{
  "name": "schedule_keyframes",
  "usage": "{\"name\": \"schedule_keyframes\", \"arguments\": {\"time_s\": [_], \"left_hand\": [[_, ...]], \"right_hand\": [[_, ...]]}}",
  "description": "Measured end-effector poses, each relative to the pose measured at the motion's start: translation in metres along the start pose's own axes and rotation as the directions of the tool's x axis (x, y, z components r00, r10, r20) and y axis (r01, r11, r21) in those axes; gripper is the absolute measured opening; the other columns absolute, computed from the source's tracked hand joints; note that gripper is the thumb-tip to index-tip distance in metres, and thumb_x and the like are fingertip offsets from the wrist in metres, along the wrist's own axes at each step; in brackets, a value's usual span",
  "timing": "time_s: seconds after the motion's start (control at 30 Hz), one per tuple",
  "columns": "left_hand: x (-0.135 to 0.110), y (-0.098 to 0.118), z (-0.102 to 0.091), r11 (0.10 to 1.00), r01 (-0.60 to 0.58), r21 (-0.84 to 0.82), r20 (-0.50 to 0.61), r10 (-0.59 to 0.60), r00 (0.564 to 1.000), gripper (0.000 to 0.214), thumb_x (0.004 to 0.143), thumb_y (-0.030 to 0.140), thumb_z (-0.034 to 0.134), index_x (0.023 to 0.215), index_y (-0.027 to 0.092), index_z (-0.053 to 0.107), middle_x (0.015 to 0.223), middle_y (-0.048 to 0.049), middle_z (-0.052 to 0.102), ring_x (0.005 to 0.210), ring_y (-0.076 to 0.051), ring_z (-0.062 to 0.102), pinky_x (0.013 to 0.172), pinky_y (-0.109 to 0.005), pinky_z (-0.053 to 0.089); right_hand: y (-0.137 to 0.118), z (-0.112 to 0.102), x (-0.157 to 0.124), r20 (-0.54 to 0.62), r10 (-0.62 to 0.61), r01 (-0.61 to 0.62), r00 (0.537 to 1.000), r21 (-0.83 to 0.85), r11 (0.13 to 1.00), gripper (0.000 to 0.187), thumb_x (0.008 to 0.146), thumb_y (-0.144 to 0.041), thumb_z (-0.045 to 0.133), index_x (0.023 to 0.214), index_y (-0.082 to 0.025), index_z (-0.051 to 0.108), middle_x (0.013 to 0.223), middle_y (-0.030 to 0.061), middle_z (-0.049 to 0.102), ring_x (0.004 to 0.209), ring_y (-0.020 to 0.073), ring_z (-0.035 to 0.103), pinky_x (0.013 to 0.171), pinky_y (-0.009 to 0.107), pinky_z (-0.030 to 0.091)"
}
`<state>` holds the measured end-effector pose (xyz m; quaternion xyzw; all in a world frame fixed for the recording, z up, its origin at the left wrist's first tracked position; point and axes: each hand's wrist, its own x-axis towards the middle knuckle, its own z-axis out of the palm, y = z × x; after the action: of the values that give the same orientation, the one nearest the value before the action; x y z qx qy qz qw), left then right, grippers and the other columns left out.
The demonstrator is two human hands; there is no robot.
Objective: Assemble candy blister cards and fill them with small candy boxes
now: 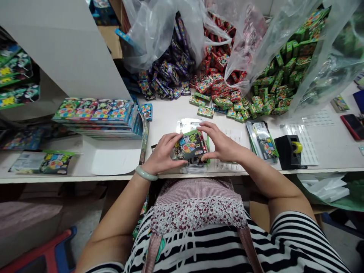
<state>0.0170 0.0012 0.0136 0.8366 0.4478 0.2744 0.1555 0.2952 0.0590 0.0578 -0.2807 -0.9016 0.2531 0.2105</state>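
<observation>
Both hands hold a small printed card pack in a clear sleeve just above the white table's front edge. My left hand grips its left side, fingers curled around it; a pale green bangle sits on that wrist. My right hand pinches the right side and top edge. Under the pack lie more clear sleeves and packs, partly hidden by my hands.
Purple, red and green small boxes spill from clear plastic bags at the back. A stack of printed cards lies at the left, bagged packs and a black tape dispenser at the right. A phone lies far right.
</observation>
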Motion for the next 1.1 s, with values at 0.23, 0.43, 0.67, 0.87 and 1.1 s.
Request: {"name": "schedule_keyframes", "arguments": {"time_s": [0.23, 0.43, 0.67, 0.87, 1.1], "left_hand": [[0.0, -0.008, 0.006, 0.999, 0.03, -0.011, -0.045, -0.031, 0.998, 0.095, 0.076, 0.056, 0.075, 0.154, 0.025, 0.029, 0.134, -0.0145, 0.05, 0.124, -0.033, 0.051, 0.106, -0.053, 0.046], [-0.009, -0.016, -0.001, 0.988, 0.146, -0.051, -0.083, -0.15, 0.985, 0.091, 0.078, 0.052, 0.075, 0.153, 0.028, 0.029, 0.134, -0.0128, 0.049, 0.126, -0.032, 0.05, 0.108, -0.053, 0.046], [-0.017, -0.019, -0.013, 0.981, 0.187, -0.058, -0.081, -0.191, 0.978, 0.093, 0.079, 0.05, 0.075, 0.155, 0.028, 0.025, 0.136, -0.0132, 0.048, 0.126, -0.032, 0.051, 0.106, -0.052, 0.049], [-0.022, -0.027, -0.015, 0.972, 0.219, -0.085, -0.058, -0.224, 0.973, 0.094, 0.08, 0.049, 0.075, 0.155, 0.029, 0.023, 0.138, -0.014, 0.047, 0.128, -0.032, 0.05, 0.107, -0.055, 0.048], [-0.017, -0.034, -0.014, 0.968, 0.223, -0.114, -0.059, -0.231, 0.971, 0.092, 0.08, 0.051, 0.074, 0.155, 0.03, 0.024, 0.136, -0.0134, 0.047, 0.127, -0.033, 0.051, 0.107, -0.054, 0.049]], "right_hand": [[-0.003, 0.032, 0.005, 0.052, 0.115, -0.12, 0.992, 0.087, 0.989, 0.051, 0.095, -0.049, 0.053, 0.142, -0.029, 0.048, 0.141, 0.0105, 0.058, 0.146, 0.033, 0.034, 0.116, 0.064, 0.029], [0.071, 0.024, 0.096, -0.198, 0.291, -0.28, 0.936, 0.085, 0.956, 0.039, 0.102, -0.037, 0.037, 0.127, -0.019, 0.062, 0.106, 0.0085, 0.074, 0.104, 0.0236, 0.065, 0.096, 0.043, 0.048], [0.145, 0.043, 0.235, -0.004, 0.409, -0.33, 0.913, -0.598, 0.73, 0.037, 0.094, -0.021, 0.049, 0.126, -0.011, 0.064, 0.129, 0.0195, 0.063, 0.122, 0.0336, 0.044, 0.103, 0.049, 0.03], [0.147, 0.061, 0.227, 0.065, 0.357, -0.243, 0.932, -0.62, 0.746, 0.034, 0.096, -0.024, 0.045, 0.122, -0.012, 0.064, 0.123, 0.0169, 0.065, 0.118, 0.0314, 0.045, 0.103, 0.047, 0.029], [0.144, 0.061, 0.21, 0.061, 0.354, -0.268, 0.933, -0.538, 0.799, 0.068, 0.081, -0.044, 0.069, 0.137, -0.009, 0.051, 0.139, 0.0187, 0.057, 0.129, 0.0388, 0.042, 0.107, 0.05, 0.03]]}}
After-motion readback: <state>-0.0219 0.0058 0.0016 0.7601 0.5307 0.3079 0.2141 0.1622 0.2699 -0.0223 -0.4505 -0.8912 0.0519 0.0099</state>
